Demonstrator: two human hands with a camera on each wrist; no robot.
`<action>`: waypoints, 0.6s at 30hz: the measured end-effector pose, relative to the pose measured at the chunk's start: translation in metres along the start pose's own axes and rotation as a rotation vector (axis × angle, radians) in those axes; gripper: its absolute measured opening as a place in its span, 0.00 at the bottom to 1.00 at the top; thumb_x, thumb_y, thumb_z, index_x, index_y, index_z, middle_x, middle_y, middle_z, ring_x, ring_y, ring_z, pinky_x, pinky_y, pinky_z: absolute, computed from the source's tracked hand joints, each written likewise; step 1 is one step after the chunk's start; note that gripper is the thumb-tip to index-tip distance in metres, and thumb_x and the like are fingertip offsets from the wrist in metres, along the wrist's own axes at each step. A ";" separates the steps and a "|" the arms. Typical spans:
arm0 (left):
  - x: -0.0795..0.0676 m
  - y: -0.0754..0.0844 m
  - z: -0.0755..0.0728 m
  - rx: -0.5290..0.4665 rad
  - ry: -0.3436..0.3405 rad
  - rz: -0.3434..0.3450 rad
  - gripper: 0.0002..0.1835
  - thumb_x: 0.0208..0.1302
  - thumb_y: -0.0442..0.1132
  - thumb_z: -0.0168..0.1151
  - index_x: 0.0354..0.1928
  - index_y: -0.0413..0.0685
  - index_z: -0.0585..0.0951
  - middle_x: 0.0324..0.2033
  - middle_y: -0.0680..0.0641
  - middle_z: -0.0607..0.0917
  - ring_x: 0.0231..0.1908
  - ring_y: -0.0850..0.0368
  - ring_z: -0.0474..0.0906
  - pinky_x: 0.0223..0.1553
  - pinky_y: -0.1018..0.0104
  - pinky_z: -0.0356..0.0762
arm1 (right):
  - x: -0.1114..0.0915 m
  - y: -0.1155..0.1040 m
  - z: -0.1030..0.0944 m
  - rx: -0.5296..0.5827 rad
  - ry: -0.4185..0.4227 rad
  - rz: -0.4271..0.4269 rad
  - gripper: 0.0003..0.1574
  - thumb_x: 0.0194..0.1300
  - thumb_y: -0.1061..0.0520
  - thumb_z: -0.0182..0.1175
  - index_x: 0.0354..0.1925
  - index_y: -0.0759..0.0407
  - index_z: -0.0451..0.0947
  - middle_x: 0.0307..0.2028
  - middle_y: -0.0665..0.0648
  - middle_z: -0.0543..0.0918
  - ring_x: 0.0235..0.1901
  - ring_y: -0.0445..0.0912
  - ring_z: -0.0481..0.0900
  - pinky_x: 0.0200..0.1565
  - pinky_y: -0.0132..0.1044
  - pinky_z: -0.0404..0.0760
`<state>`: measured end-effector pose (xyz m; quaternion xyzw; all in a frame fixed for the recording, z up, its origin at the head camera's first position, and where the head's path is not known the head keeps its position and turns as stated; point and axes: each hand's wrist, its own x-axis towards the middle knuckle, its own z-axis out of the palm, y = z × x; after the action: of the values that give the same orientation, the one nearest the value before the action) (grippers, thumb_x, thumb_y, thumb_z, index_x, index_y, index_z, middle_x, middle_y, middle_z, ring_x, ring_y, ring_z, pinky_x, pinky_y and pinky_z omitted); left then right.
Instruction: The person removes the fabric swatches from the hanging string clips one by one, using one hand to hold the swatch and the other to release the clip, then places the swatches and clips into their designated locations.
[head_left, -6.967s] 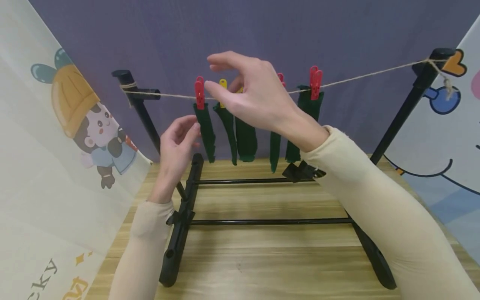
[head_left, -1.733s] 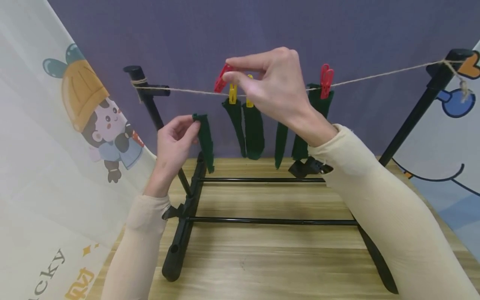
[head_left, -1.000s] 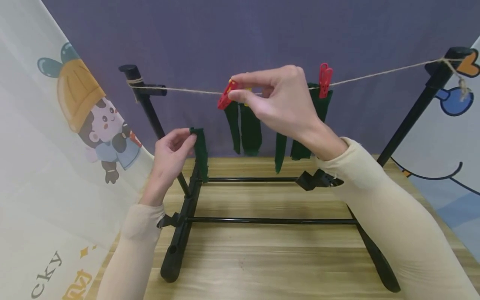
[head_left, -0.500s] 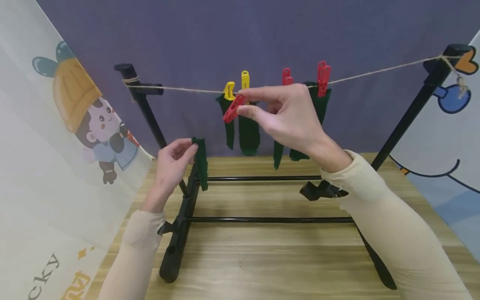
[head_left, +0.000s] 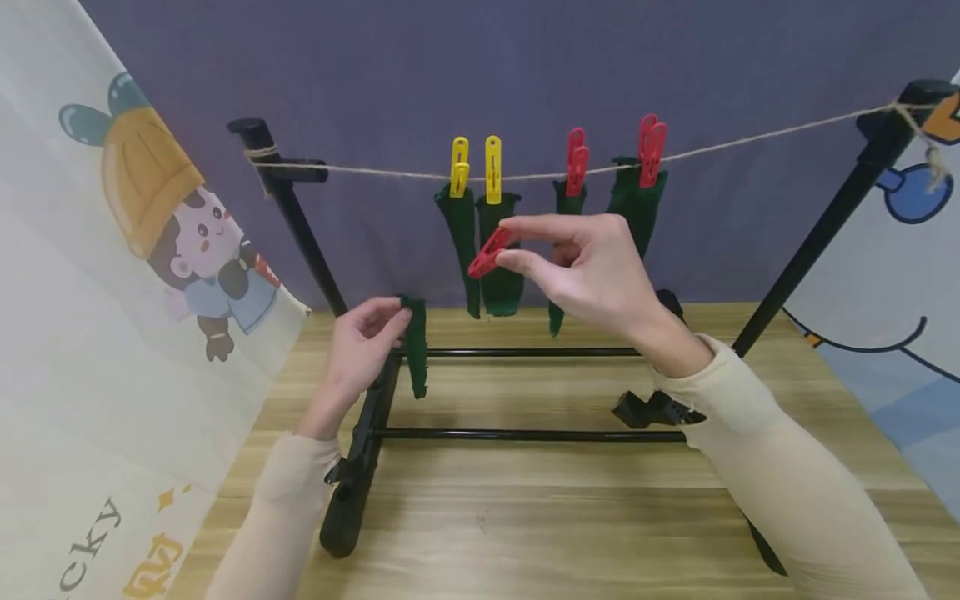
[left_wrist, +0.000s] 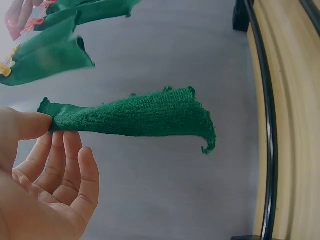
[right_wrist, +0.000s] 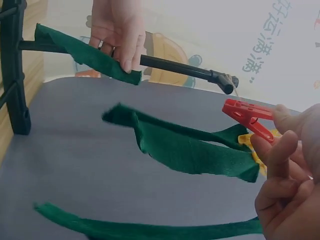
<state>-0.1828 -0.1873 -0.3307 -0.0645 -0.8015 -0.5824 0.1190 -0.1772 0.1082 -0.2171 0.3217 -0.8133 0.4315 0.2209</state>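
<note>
My left hand (head_left: 360,354) pinches the top end of a dark green cloth strip (head_left: 417,358), which hangs down below the line. In the left wrist view the whole strip (left_wrist: 135,117) shows, frayed at its far end. Between thumb and index finger, my right hand (head_left: 603,267) holds a red clothespin (head_left: 486,257), tilted, in front of the hanging cloths. Two yellow clothespins (head_left: 492,171) and two red clothespins (head_left: 577,162) grip several green cloths (head_left: 459,242) on the string (head_left: 382,172). My right hand partly covers the rightmost cloths.
The string runs between two black posts (head_left: 296,225) of a rack. Its lower bars (head_left: 525,435) cross above the wooden table (head_left: 480,517). A purple-grey backdrop (head_left: 420,75) stands behind, with a printed white curtain (head_left: 150,400) at the left.
Seven seconds ago this strip hung at the string's left under a red clothespin. The clothespin came off into my right hand, the strip into my left. Both hands have since lowered.
</note>
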 end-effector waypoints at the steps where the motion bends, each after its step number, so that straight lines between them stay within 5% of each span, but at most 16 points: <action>1: -0.001 -0.001 0.000 0.004 -0.006 -0.005 0.17 0.73 0.41 0.63 0.56 0.37 0.82 0.49 0.41 0.86 0.38 0.68 0.82 0.40 0.69 0.85 | -0.002 0.002 0.000 -0.003 -0.003 0.007 0.18 0.64 0.50 0.72 0.53 0.47 0.88 0.09 0.49 0.63 0.10 0.43 0.53 0.15 0.34 0.50; 18: -0.013 -0.018 0.007 0.010 -0.023 -0.077 0.18 0.73 0.39 0.63 0.58 0.36 0.80 0.54 0.36 0.84 0.39 0.70 0.82 0.41 0.70 0.85 | -0.034 0.027 0.006 -0.051 -0.030 0.027 0.22 0.59 0.49 0.76 0.53 0.47 0.88 0.08 0.43 0.67 0.07 0.39 0.59 0.12 0.33 0.52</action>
<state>-0.1754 -0.1862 -0.3522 -0.0399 -0.8076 -0.5818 0.0876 -0.1732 0.1257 -0.2576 0.3115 -0.8316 0.4086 0.2110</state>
